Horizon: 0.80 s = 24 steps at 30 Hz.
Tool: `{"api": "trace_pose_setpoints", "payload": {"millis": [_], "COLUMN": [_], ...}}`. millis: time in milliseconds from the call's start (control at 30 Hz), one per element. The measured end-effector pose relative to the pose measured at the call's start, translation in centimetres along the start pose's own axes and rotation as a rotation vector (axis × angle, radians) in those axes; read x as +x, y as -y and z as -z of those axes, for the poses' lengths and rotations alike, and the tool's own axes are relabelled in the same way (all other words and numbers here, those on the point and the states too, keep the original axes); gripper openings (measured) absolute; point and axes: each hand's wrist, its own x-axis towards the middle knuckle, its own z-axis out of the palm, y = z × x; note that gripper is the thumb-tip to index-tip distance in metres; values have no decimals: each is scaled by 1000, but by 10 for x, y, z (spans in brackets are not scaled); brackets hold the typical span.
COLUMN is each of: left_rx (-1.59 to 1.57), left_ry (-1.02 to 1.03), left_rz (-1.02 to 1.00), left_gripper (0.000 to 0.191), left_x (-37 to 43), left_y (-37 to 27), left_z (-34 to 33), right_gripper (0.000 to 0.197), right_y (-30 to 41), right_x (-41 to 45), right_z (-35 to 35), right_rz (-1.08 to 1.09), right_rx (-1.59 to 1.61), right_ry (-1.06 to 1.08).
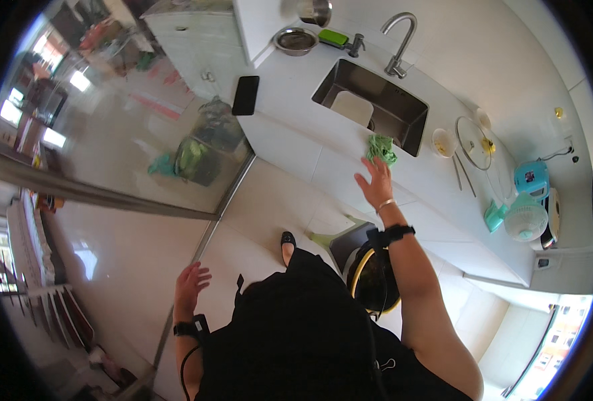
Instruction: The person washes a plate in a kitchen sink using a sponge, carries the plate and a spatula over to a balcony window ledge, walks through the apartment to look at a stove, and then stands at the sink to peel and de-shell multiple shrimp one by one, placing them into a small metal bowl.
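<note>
My right hand (378, 184) reaches over the front edge of the white countertop (296, 95), fingers spread. Its fingertips are at a crumpled green cloth (381, 148) by the sink's near edge; whether they touch it I cannot tell. The cloth lies beside a stainless steel sink (401, 103), in which a whitish flat piece (352, 108) leans. Low on my left side, my left hand (192, 286) hangs in the air with loosely bent fingers and nothing in it. Both wrists wear black straps.
Behind the sink rises a faucet (405, 42). A black phone (246, 95) lies at the counter's left edge. Rightward are a small bowl (442, 142), chopsticks (458, 173) and a glass lid (473, 143). A yellow-rimmed bin (374, 285) stands below; a glass door (141, 185) is left.
</note>
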Motion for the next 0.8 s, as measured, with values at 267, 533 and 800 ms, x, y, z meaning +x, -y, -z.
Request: {"api": "trace_pose_setpoints", "payload": {"millis": [267,533,800], "left_rx": [247,170,-148], "left_ry": [456,819,726], "left_rz": [-173,-206,-53], "left_gripper": [40,40,36], "left_x": [163,301,392], "left_y": [-191,-309,-354], "left_z": [-122,-291,-400], "right_gripper": [48,49,34], "right_y": [-24,-83,-54], "right_x": [49,15,101], "right_z": [-21,6,35], "right_rz": [-116,-526,-378], "right_rx": [-254,-376,-253], "right_ry": [87,-78,-468]}}
